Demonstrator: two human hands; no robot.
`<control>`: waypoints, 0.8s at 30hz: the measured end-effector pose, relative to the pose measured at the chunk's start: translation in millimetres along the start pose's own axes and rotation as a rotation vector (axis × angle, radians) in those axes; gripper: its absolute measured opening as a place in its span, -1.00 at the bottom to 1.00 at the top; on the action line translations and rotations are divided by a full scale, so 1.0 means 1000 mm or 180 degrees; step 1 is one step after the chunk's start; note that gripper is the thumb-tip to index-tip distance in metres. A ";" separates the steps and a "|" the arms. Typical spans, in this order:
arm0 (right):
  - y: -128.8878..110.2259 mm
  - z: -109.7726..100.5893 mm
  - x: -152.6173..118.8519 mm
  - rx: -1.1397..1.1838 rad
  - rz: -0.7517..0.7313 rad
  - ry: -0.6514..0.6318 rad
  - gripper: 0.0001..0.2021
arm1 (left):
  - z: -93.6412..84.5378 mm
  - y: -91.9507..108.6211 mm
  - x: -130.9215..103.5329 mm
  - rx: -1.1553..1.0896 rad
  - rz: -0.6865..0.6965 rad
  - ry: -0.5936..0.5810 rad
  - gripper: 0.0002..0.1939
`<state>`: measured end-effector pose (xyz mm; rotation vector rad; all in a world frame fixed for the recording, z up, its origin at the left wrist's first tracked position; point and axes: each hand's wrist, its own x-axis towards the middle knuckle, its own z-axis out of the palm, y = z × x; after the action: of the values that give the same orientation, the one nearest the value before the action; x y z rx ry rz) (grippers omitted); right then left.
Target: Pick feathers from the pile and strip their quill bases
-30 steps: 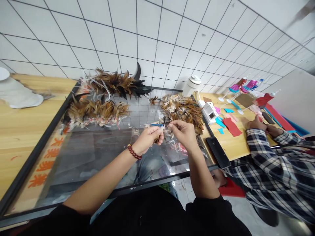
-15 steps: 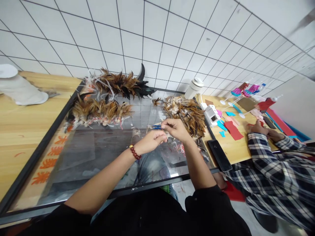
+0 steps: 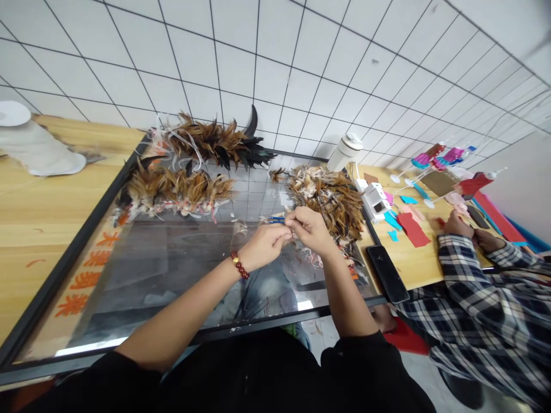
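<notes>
Feathers (image 3: 329, 198) lay heaped on the right of the glass (image 3: 133, 275), beyond the right hand (image 3: 310, 228). They were judged light, soft and easily bent, best held by the quill. Both hands were closed in fingertip pinches, close together; anything within the left hand (image 3: 264, 245) was too small to tell. A blue tool (image 3: 276, 219), presumably stiff, showed just left of the right fingertips; whether they gripped it could not be told.

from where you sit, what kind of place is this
Probably a small craft workshop: brown feathers lie heaped on a glass-topped table, with coloured scraps on the wood alongside.
</notes>
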<state>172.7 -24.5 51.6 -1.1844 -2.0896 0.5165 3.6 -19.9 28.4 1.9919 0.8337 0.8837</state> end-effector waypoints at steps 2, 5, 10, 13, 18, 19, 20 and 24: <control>0.015 0.007 0.003 0.0586 0.0343 0.0008 -0.78 | -0.003 0.000 0.000 -0.0101 -0.0091 0.0070 -0.74; 0.025 0.023 -0.002 0.0610 0.0472 0.0169 -0.77 | -0.007 -0.010 0.002 -0.0120 -0.0571 0.0669 -0.71; 0.016 0.041 -0.011 -0.0267 -0.0179 0.0144 -0.80 | -0.008 -0.024 0.001 0.0814 -0.0507 0.0809 -0.78; 0.012 0.039 -0.011 -0.0421 -0.0192 0.0302 -0.80 | -0.004 -0.020 -0.003 0.1475 -0.0216 0.0339 -0.82; 0.007 0.026 -0.013 0.0308 -0.0049 0.0541 -0.82 | -0.002 -0.016 -0.005 0.1254 -0.0119 0.0210 -0.79; 0.007 0.024 -0.013 0.0450 0.0000 0.0622 -0.82 | -0.002 -0.017 -0.004 0.0979 -0.0190 0.0286 -0.76; 0.007 0.021 -0.014 0.0546 0.0079 0.0740 -0.82 | -0.001 -0.018 -0.003 0.0598 -0.0276 0.0407 -0.74; 0.016 0.021 -0.013 0.0765 0.0420 0.0975 -0.72 | 0.002 -0.019 0.002 -0.1391 -0.0875 0.1017 -0.73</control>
<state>172.1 -28.2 22.7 -1.1822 -1.6503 0.5883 2.2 -9.9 11.9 1.3438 0.9670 1.1249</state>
